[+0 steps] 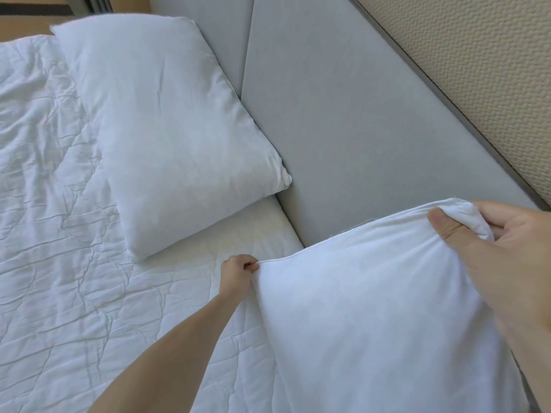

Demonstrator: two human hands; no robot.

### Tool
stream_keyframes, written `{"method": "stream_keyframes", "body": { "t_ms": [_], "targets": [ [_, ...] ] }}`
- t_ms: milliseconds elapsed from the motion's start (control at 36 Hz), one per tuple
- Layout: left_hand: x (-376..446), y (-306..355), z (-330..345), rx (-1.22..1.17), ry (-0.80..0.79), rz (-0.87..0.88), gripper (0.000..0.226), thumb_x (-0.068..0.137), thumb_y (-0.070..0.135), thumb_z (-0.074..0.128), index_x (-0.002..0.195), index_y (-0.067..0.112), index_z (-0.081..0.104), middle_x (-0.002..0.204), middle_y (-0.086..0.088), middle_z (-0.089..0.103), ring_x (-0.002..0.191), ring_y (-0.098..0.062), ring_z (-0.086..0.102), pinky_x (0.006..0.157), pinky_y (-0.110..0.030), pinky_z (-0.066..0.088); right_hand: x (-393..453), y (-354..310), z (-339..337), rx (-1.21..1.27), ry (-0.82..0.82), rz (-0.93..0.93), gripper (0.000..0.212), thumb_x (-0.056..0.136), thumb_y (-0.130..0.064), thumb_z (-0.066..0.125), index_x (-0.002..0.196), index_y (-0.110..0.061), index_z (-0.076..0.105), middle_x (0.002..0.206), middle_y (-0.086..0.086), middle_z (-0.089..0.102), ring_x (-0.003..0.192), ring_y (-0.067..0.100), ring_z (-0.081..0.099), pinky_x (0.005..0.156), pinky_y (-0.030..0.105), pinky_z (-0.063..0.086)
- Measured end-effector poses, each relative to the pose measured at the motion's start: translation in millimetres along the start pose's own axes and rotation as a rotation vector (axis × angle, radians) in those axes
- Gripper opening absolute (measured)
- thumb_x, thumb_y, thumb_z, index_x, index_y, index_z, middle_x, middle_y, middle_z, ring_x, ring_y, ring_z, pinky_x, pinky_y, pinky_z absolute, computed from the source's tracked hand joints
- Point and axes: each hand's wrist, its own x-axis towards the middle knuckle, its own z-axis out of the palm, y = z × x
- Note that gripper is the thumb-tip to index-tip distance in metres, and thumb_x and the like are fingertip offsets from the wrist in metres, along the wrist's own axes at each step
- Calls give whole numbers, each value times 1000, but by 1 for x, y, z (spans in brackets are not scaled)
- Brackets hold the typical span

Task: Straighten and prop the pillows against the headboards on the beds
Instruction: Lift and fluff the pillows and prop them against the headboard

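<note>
A white pillow is held up in front of the grey padded headboard at the lower right. My left hand pinches its left top corner. My right hand grips its bunched right top corner, thumb on the front. A second white pillow leans against the headboard further along the bed, its lower edge on the mattress.
A crumpled white quilt covers the bed on the left. A strip of bare sheet lies between the two pillows at the headboard's foot. A textured beige wall rises behind the headboard.
</note>
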Motion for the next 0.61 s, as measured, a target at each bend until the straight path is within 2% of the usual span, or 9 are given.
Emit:
{"method": "stream_keyframes", "body": {
  "t_ms": [56,111,222,306,361,444,472,528,611],
  "targets": [
    [1,2,1,-84,49,-63,16,86,-6,60,91,-1,75,83,-3,66,81,-15,57,70,-15,39,0,2,0,-13,6,13,4,80,-42,73,79,-39,70,67,-10,64,69,3,54,58,5,39],
    [0,2,2,-118,73,-93,17,85,-6,61,93,-1,75,84,-3,66,85,-15,58,79,-19,39,0,5,1,-16,3,26,23,72,-56,67,82,-36,70,72,-2,64,71,8,54,59,12,40],
    [-2,-3,3,-37,36,-28,17,85,-3,61,88,4,76,80,-3,68,79,-15,59,66,-15,40,1,1,3,5,22,39,26,67,-60,64,81,-39,69,70,-1,63,70,8,53,58,15,39],
    [-5,-11,4,109,-38,59,14,85,3,63,87,10,75,79,-1,69,76,-16,59,63,-19,40,-2,-1,3,0,20,65,27,67,-60,64,81,-38,69,75,12,70,71,9,55,64,23,42],
    [-3,-13,2,99,-34,28,12,85,4,65,84,10,75,77,-1,68,76,-18,60,63,-22,41,-4,-4,3,9,24,82,29,67,-60,64,83,-37,69,83,15,71,72,9,56,67,26,43],
    [5,-10,-1,-5,7,-76,18,82,-3,64,73,10,71,73,-5,67,73,-20,61,63,-20,44,-5,-4,0,38,25,92,32,67,-62,63,84,-36,70,73,5,72,71,9,55,63,19,43],
    [8,-8,-2,-33,17,-104,21,81,-5,64,70,11,70,70,-5,66,71,-20,60,63,-20,45,-5,-2,0,31,22,85,35,67,-64,64,85,-34,69,73,9,71,71,10,55,62,20,43],
    [13,-5,-1,-70,32,-148,23,79,-8,63,68,10,70,68,-7,66,69,-21,60,66,-23,47,-3,2,-2,7,26,79,52,66,-73,68,89,-27,66,79,22,67,71,13,53,67,26,42],
    [22,-3,2,-84,47,-213,21,79,-10,60,72,2,75,73,-8,67,74,-20,60,65,-21,45,-1,4,-1,-16,28,91,82,58,-87,57,95,-13,57,80,28,63,71,14,51,70,30,40]
  ]
}}
